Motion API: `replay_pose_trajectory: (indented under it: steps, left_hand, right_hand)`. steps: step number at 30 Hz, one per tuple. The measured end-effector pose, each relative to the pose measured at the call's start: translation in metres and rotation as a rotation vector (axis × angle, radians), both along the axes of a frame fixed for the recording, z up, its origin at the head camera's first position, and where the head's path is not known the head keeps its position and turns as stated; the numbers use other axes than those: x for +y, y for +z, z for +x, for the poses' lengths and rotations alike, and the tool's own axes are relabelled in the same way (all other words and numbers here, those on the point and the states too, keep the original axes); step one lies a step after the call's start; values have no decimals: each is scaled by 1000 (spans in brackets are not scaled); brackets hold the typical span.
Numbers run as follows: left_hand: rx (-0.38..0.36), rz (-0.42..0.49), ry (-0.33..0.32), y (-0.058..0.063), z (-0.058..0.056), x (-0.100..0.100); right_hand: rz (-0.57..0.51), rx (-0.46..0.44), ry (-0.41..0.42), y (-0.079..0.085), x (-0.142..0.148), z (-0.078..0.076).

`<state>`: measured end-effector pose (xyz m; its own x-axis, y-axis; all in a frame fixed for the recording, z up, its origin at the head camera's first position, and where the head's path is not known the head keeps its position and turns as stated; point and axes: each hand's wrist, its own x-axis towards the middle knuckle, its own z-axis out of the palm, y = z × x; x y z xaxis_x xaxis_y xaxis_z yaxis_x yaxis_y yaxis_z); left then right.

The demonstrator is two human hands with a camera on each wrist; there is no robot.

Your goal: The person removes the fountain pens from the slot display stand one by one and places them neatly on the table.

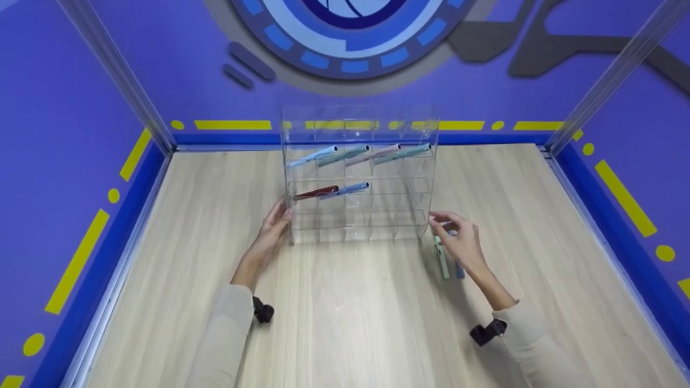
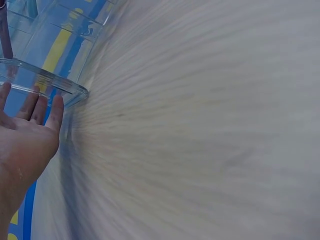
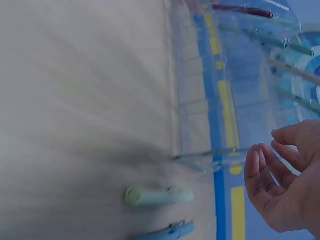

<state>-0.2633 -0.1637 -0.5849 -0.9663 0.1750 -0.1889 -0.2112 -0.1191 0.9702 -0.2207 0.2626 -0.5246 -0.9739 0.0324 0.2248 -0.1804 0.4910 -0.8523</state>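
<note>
A clear acrylic display rack [image 1: 399,217] with several compartments stands upright on the table. My left hand [image 1: 269,231] touches its left side wall; in the left wrist view the fingers [image 2: 57,112] reach straight up to that wall. At the rack's lower right edge, my right hand [image 1: 461,241] has its fingers loosely bent, with nothing between them in the right wrist view. Whether its fingertips touch the wall I cannot tell. Below that hand lie a light green pen [image 1: 442,262] and a blue pen [image 1: 460,270], partly hidden by it in the head view.
On the rack's upper tier lean a light blue pen [image 1: 315,156], a pink pen [image 1: 377,154] and two teal pens. A dark red pen [image 1: 317,192] and a blue one occupy the tier beneath. Purple panels [image 1: 64,134] enclose the wooden table [image 1: 345,323].
</note>
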Motion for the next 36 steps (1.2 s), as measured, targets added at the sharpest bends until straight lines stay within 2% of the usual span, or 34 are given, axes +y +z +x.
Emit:
replay_pose_trajectory:
  steps: [9, 14, 17, 28, 31, 36]
  left_hand:
    - [11, 2, 5, -2, 2, 1]
    - [22, -12, -3, -1, 2, 2]
    - [26, -15, 11, -1, 1, 2]
    - [24, -17, 7, -1, 1, 2]
    - [22, -8, 17, -1, 0, 2]
    - [22, -2, 17, -2, 2, 2]
  right_hand:
    - [-126, -26, 137, 14, -45, -11]
    - [-194, -10, 193, 18, -62, -20]
    - [-204, 14, 210, 20, -72, -27]
    - [-268, -7, 253, 28, -104, -47]
    - [-328, -34, 270, 28, -113, -51]
    - [-435, -137, 270, 27, -126, -51]
